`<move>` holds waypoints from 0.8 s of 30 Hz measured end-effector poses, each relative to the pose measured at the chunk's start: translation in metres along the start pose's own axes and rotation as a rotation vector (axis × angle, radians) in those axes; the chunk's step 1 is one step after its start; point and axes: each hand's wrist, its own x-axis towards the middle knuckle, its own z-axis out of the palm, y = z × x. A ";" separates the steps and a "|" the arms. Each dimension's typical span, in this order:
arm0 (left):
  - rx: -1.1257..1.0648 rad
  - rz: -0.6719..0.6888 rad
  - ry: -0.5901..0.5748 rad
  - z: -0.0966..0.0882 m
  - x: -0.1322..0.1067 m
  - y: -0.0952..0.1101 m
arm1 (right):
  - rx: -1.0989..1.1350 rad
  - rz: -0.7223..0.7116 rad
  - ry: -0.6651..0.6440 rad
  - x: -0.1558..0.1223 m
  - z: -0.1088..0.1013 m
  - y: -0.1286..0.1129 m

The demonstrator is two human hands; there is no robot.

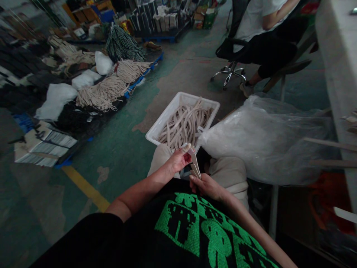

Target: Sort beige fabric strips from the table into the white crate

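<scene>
My left hand (pixel 180 159) is closed, its fingers pinching the upper end of a flat beige strap (pixel 195 163) above my lap. Lower down, my right hand (pixel 205 184) grips the same strap near a folded or layered part; I cannot tell whether it is one piece or two. Just beyond my hands, a white plastic bin (pixel 160 121) stands on the floor, holding a tangled heap of similar beige straps (pixel 185 123).
A large clear plastic bag (pixel 262 137) bulges on my right, beside a table (pixel 334 48). A seated person (pixel 267 41) is on an office chair (pixel 231 50) ahead. Left, pallets carry cord bundles (pixel 103 91), white bags (pixel 57 100) and stacked sheets (pixel 46 145).
</scene>
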 end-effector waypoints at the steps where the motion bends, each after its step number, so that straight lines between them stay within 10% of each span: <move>1: 0.004 -0.002 -0.001 0.000 -0.001 0.001 | 0.000 0.004 0.000 0.000 0.000 0.000; 21: 0.291 -0.042 -0.159 -0.006 -0.008 -0.009 | 0.037 -0.046 -0.083 0.012 -0.009 -0.001; 24: 0.244 -0.054 -0.101 -0.009 -0.005 -0.013 | -0.076 -0.066 0.076 0.012 -0.008 -0.009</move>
